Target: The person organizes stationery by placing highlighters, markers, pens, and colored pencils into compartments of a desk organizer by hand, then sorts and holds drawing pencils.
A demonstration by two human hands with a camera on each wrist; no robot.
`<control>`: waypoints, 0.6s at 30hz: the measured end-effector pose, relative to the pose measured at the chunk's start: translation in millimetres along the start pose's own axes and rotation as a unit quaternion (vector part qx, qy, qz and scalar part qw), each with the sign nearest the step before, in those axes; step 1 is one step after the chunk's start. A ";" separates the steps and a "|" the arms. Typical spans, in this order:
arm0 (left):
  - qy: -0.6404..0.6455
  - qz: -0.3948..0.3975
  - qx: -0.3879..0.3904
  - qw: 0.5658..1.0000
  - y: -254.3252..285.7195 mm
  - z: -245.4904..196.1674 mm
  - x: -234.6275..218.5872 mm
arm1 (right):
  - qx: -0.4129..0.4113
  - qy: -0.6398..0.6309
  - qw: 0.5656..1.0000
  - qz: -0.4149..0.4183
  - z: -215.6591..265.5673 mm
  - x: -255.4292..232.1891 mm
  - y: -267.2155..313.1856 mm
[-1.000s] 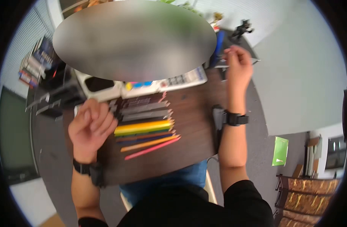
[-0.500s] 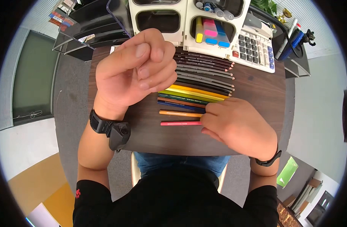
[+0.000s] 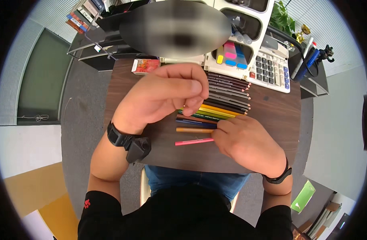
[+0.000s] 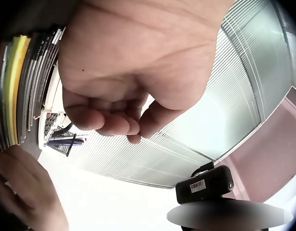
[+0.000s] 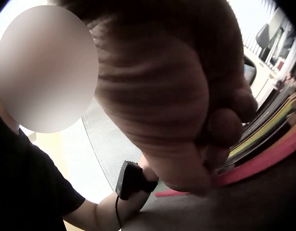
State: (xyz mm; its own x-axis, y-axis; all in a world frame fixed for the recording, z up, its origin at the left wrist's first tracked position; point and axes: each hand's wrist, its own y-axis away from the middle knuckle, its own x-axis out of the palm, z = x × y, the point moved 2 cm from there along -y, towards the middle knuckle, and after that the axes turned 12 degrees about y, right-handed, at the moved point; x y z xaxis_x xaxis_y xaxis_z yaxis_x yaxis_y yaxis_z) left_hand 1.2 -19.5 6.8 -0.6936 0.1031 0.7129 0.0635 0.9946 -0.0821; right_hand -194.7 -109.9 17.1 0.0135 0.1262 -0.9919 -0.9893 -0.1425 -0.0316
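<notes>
In the head view, my left hand [image 3: 167, 94] is raised over the desk with its fingers loosely curled and nothing in them, as the left wrist view also shows. It partly hides a row of colored pencils [image 3: 227, 98] lying side by side on the desk. My right hand [image 3: 251, 144] is low over the row's near right side. Its curled fingers and thumb pinch the pink colored pencil [image 3: 193, 142], which passes behind the thumb in the right wrist view. Beside it lie an orange pencil [image 3: 195, 130] and a blue pencil [image 3: 195, 123], their right ends under the hand.
A white desk organizer [image 3: 227, 63] with highlighters [image 3: 230, 52] stands at the back, partly covered by a blur. To its right are a calculator [image 3: 271, 68] and a pen holder [image 3: 303, 72]. A small red box [image 3: 145, 66] lies back left. The desk's curved front edge is near my lap.
My right hand came from the back right down to the pencils' near right ends. The left hand rose, then shifted right over the row. The pink pencil now slants slightly, its left end farther from the orange one.
</notes>
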 end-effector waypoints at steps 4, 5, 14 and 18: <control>-0.218 -0.079 -0.047 0.972 1.4 -1.4 3.9 | 0.032 0.047 0.994 -0.090 -10.2 -26.2 1.9; -0.195 -0.042 -0.113 0.973 2.6 -0.9 8.7 | 0.045 0.040 0.988 -0.140 -12.7 -28.4 3.0; -0.126 -0.021 -0.225 0.966 4.3 4.6 21.1 | 0.102 0.103 0.925 -0.351 -20.5 -37.0 12.4; -0.031 0.018 -0.047 0.998 0.1 4.3 0.4 | 0.209 0.060 0.779 -0.588 -20.4 -34.7 32.5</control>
State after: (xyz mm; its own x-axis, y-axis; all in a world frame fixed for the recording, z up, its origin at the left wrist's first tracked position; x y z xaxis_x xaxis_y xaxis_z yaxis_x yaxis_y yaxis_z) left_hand -2.2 -19.5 4.1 -0.7325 0.1404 0.6661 0.1540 0.9873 -0.0387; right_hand -224.3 -139.0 48.0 0.9348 -0.1680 -0.3128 -0.2434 0.3379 -0.9091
